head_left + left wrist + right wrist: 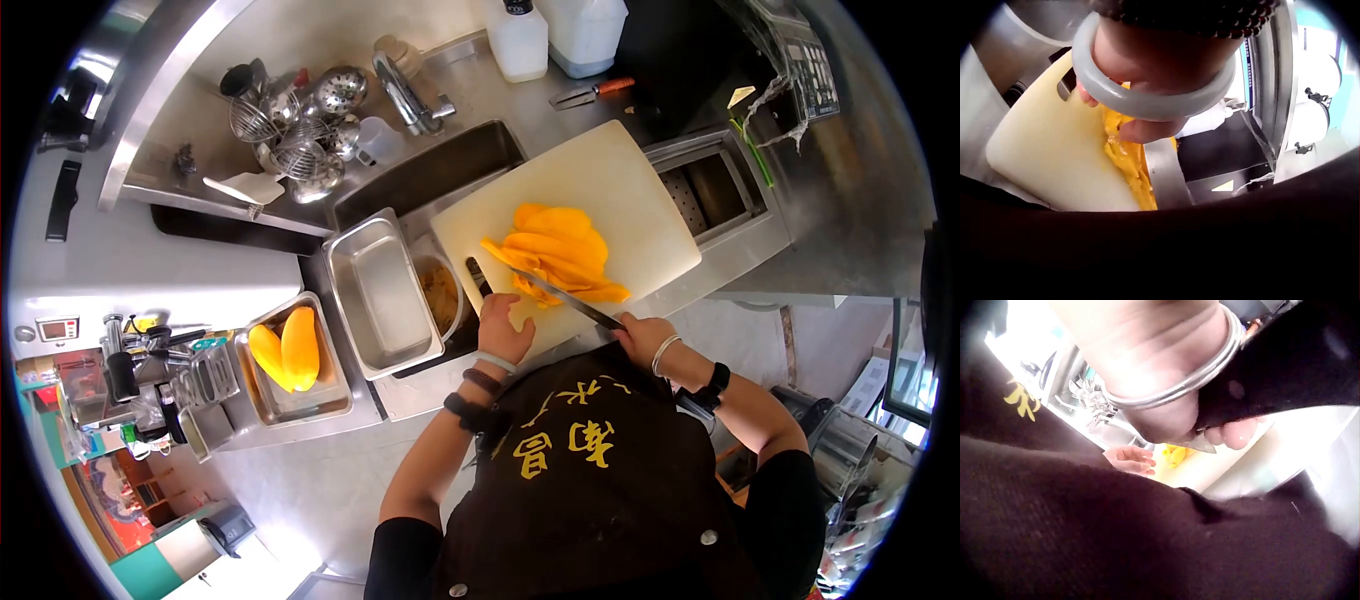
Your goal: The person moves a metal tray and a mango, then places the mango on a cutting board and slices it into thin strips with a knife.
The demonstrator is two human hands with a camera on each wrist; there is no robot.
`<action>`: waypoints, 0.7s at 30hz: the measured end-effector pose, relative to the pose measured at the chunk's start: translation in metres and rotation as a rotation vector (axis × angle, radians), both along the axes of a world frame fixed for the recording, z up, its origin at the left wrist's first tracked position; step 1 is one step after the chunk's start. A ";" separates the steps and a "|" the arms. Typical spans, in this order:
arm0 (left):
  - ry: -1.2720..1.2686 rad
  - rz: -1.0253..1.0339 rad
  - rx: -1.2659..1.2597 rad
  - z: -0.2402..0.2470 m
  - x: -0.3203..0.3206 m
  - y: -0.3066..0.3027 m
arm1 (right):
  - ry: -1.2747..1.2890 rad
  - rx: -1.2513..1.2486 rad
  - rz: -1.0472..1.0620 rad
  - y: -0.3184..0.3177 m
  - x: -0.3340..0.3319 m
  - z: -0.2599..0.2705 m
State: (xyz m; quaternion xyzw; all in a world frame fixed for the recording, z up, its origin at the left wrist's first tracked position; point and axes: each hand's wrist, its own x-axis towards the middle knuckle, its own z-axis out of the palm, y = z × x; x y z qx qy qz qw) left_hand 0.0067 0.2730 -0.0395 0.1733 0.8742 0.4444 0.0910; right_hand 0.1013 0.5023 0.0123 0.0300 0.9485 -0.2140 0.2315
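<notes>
In the head view, my right hand (645,342) grips a knife (575,300) by its handle, the blade reaching left over the near edge of a pile of orange mango slices (560,245). The slices lie fanned out on a white cutting board (630,190). My left hand (507,330) is at the board's near left corner, beside the handle slot, with its fingers relaxed and slightly bent. In the left wrist view its fingers overlap the slices and the flat knife blade (1166,172). The right wrist view shows the right hand (1166,422) curled at the handle, which is mostly hidden.
Left of the board are a bowl (457,310) with scraps and a steel pan (375,300). Another steel tray (262,402) holds two whole yellow mangoes (300,345). A sink (440,170), ladles and whisks (300,150), an orange-handled peeler (592,93) and jugs (518,45) stand behind.
</notes>
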 end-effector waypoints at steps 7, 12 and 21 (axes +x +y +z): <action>0.316 -0.190 -0.091 -0.003 0.001 0.021 | -0.069 0.001 0.045 0.014 0.013 0.001; 0.320 -0.123 -0.140 -0.017 0.007 0.025 | -0.110 -0.020 0.059 0.017 0.013 -0.003; 0.382 -0.078 -0.122 -0.020 0.010 0.028 | -0.187 0.045 0.070 0.015 0.004 0.009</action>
